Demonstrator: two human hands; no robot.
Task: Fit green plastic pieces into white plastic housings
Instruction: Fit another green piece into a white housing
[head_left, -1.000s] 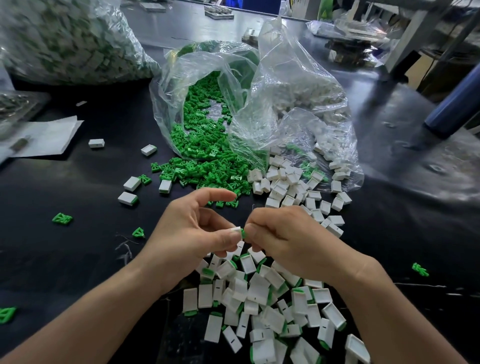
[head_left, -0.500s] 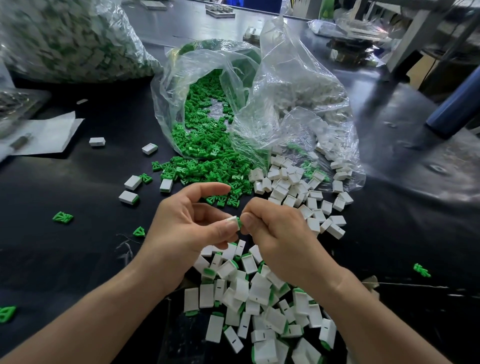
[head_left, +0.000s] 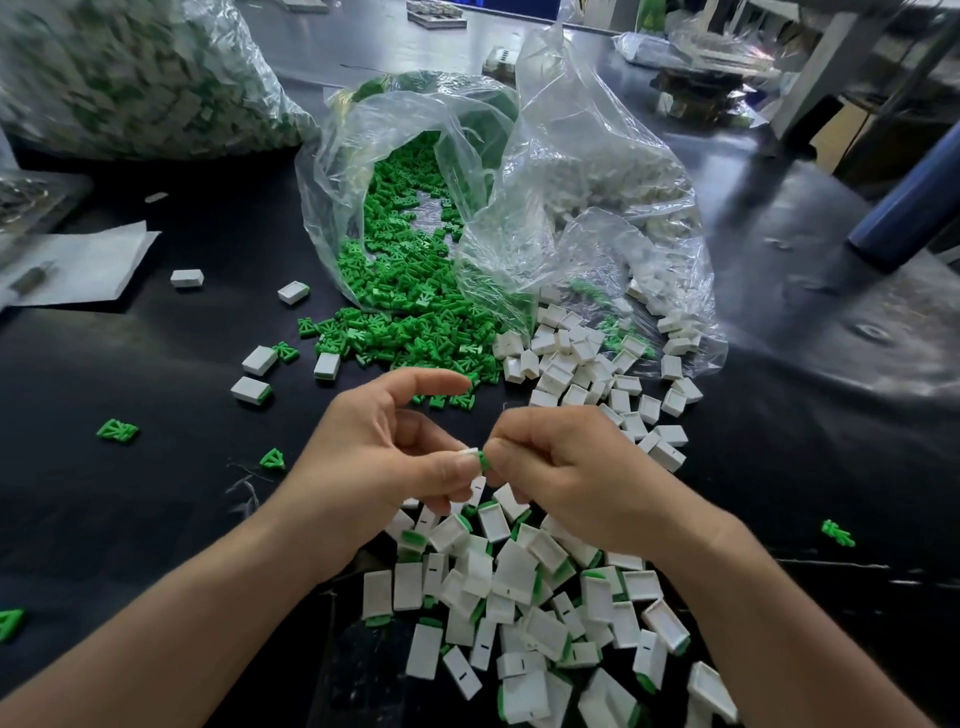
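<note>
Over a heap of finished pieces (head_left: 519, 597) on the black tabletop (head_left: 130, 519), the left hand (head_left: 384, 457) pinches a white housing (head_left: 469, 453), forefinger lifted, while the right hand (head_left: 571, 467) pinches the green piece (head_left: 483, 461) at its mouth, with loose green pieces (head_left: 405, 317) and empty housings (head_left: 587, 364) spilling from clear bags (head_left: 571, 171) just beyond.

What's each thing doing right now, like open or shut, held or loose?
Left hand: grips the white housing.
Right hand: pinches the green piece.
Green piece: sticking out of the housing's end.
Green-piece bag: open, spilling onto the table.
White-housing bag: open, spilling too.
Near pile: housings with green fitted.
</note>
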